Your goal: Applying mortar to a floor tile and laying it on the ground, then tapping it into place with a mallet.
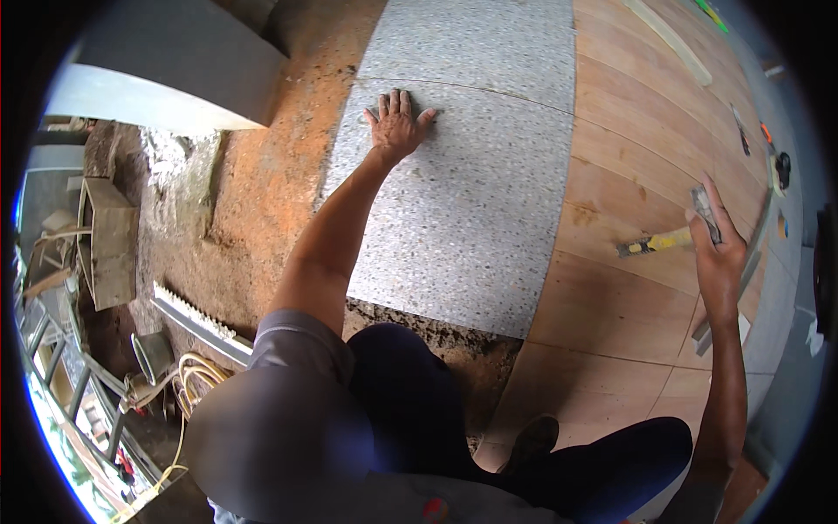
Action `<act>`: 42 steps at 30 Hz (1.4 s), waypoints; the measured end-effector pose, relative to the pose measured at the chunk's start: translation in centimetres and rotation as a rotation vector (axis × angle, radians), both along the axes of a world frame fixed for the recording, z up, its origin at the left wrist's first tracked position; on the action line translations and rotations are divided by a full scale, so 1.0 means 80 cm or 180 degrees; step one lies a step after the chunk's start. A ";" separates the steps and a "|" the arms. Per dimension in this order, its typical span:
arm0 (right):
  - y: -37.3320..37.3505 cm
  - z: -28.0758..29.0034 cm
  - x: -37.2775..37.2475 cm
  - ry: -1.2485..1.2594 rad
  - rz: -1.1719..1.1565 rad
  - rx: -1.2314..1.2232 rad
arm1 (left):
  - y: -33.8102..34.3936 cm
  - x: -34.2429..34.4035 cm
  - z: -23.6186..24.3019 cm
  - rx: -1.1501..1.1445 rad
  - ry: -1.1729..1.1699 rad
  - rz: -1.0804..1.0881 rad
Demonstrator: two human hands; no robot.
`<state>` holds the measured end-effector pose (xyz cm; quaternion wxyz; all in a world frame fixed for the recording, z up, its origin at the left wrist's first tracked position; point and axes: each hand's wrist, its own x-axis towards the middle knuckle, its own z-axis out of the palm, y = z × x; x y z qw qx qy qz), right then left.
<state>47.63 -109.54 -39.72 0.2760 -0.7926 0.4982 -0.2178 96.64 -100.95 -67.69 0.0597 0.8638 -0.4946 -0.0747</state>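
My left hand (398,131) is spread flat, palm down, on a white-grey speckled tile (454,210). A thin joint separates this tile from a second speckled tile (480,39) beyond it. Out to the right, my right hand (717,249) grips a hammer (659,242) by its grey metal head. Its worn yellow handle points left, above the wood-look tiles (620,301), and the index finger stretches along the head. Rough dark mortar (436,336) shows at the speckled tile's near edge, by my knee.
Orange-brown bare ground (262,188) borders the tiles on the left, below a grey pillar (183,74). A straight bar with white clumps (201,323), a bucket (153,356), a coiled yellow hose (199,380) and a wooden box (112,244) lie farther left. A long strip (668,39) rests far right.
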 end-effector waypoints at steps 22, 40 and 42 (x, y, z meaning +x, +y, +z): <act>0.045 0.018 0.112 0.0480 0.0480 0.0064 | 0.122 -0.050 0.050 0.0906 0.0461 -0.0110; 0.098 -0.057 0.421 -0.1309 0.1899 -0.1006 | 0.213 -0.108 0.088 0.1049 0.1257 0.0400; 0.093 -0.056 0.432 -0.1189 0.1920 -0.1001 | 0.212 -0.103 0.087 0.1066 0.1249 0.0393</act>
